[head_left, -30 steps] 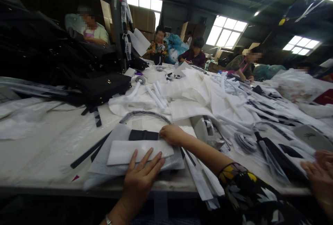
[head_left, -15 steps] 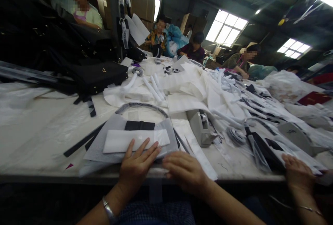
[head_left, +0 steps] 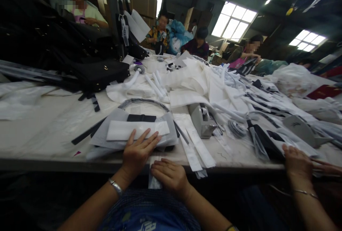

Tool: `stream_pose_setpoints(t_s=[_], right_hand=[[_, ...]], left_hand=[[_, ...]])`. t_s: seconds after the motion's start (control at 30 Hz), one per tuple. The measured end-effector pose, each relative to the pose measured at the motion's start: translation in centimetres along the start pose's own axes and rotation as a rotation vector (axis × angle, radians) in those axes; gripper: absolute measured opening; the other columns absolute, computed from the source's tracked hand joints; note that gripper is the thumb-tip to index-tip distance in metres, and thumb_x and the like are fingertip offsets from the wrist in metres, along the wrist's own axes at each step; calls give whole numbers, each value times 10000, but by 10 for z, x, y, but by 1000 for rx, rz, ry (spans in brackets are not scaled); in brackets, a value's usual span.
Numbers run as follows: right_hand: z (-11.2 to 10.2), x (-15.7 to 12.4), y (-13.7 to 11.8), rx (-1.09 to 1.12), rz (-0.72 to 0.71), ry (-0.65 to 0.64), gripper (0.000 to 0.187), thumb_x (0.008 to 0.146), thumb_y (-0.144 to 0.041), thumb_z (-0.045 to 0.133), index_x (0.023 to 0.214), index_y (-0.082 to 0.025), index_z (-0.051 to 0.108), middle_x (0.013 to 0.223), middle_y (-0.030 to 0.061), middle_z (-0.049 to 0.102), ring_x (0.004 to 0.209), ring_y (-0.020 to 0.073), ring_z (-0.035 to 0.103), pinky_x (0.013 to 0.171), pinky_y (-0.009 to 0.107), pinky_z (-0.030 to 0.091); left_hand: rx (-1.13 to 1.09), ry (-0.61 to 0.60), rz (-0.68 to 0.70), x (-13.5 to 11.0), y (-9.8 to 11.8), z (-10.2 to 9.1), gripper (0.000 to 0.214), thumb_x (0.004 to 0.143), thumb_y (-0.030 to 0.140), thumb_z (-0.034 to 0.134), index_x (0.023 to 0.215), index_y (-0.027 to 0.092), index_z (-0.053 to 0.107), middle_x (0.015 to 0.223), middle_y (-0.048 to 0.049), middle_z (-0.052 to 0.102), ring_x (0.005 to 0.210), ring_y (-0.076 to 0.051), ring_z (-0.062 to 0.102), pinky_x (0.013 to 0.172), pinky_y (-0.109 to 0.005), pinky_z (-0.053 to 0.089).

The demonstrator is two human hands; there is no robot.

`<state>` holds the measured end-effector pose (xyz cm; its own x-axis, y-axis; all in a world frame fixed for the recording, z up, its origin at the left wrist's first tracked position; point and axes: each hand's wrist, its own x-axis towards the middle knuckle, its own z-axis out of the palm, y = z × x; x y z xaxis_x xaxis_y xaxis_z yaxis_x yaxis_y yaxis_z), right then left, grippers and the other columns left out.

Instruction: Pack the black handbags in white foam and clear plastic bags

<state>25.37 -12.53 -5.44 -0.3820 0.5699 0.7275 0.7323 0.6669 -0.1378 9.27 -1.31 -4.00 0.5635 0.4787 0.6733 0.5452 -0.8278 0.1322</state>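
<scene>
A dark bag with a looped, wrapped handle (head_left: 145, 101) lies in front of me, covered by a thin translucent grey-white sheet (head_left: 101, 127). On top sits a folded white foam strip (head_left: 120, 130). My left hand (head_left: 139, 150) rests on the foam's lower edge, palm down and fingers spread. At the table's front edge, my right hand (head_left: 172, 177) lies with fingers stretched out side by side, touching a clear plastic strip (head_left: 155, 181) that hangs over the edge. Its thumb is hidden. Above the foam shows a black band (head_left: 141, 118).
Right of the bag stand a grey tape dispenser (head_left: 201, 120) and white strips (head_left: 196, 145). Foam sheets (head_left: 187, 81) pile up behind; black bags (head_left: 101, 70) are stacked left. A co-worker's hand (head_left: 298, 159) touches another bag (head_left: 263, 138) at right. Several people sit beyond the table.
My right hand has moved down and left from beside the bag onto the clear strip at the table edge. My left hand stays on the foam. The view has tilted slightly.
</scene>
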Motion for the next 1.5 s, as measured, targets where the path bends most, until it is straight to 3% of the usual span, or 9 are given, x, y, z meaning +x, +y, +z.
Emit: stream_pose_setpoints(t_s=[0.27, 0.4, 0.5, 0.63, 0.83, 1.07, 1.27, 1.4, 1.5], right_hand=[[-28, 5, -35, 128, 159, -38, 321, 949, -102, 440, 1181, -208, 635, 1013, 49, 779, 981, 181, 737, 906, 330, 595], [-45, 39, -17, 152, 103, -60, 321, 923, -74, 457, 1152, -186, 651, 976, 70, 776, 913, 184, 739, 856, 318, 589], [-50, 67, 12, 143, 157, -87, 312, 906, -78, 475, 1094, -190, 698, 965, 68, 775, 879, 189, 734, 817, 310, 572], [-41, 92, 55, 104, 430, -189, 315, 834, -70, 603, 1051, -239, 757, 971, 18, 784, 882, 193, 733, 835, 293, 545], [-21, 104, 85, 135, 816, -338, 157, 882, -198, 678, 940, -292, 789, 967, -36, 788, 933, 181, 736, 860, 264, 534], [-17, 111, 88, 35, 809, -406, 12, 832, -255, 745, 838, -251, 735, 855, -24, 763, 833, 174, 701, 786, 261, 491], [-12, 110, 99, 61, 864, -412, 282, 799, -253, 760, 1044, -244, 621, 853, -28, 679, 773, 153, 623, 700, 247, 435], [-8, 110, 114, 64, 889, -413, 471, 764, -287, 792, 1173, -264, 559, 929, -31, 650, 746, 139, 594, 669, 243, 406], [-2, 112, 124, 55, 882, -401, 446, 767, -316, 789, 1151, -260, 571, 889, -35, 653, 726, 143, 593, 666, 247, 404]], left_hand=[[37, -2, 15, -2, 2, 4, 384, 992, 190, 506, 1350, 309, 574, 1310, -37, 647, 1283, -259, 563, 1189, -572, 209], [39, 11, 30, -2, 3, 1, 374, 991, 173, 498, 1333, 299, 585, 1302, -25, 656, 1266, -265, 577, 1186, -575, 224], [32, 23, 44, -2, 3, 0, 337, 994, 156, 485, 1280, 277, 616, 1309, -7, 655, 1265, -263, 578, 1193, -569, 224], [6, 68, 43, -3, 2, 2, 236, 991, 141, 491, 1069, 225, 698, 1214, -16, 713, 1254, -266, 587, 1190, -575, 235], [-50, 107, 27, -2, 1, 5, 254, 987, 118, 498, 1162, 181, 672, 1237, -31, 703, 1240, -251, 597, 1205, -514, 235], [-122, 115, 41, 3, -3, -1, 219, 979, 143, 523, 1129, 181, 678, 1171, -33, 734, 1166, -201, 650, 1228, -443, 208], [-80, 102, 25, 8, -3, -6, 295, 1020, 170, 406, 1170, 180, 660, 1121, -28, 743, 1056, -132, 689, 1225, -330, 179], [9, 52, 58, 7, -5, -4, 416, 1032, 143, 306, 1226, 261, 654, 1269, -30, 685, 1107, -147, 662, 1201, -369, 220], [63, 4, 119, 7, -8, -3, 452, 1021, 120, 282, 1231, 272, 652, 1327, -6, 652, 1142, -179, 648, 1170, -402, 277]])
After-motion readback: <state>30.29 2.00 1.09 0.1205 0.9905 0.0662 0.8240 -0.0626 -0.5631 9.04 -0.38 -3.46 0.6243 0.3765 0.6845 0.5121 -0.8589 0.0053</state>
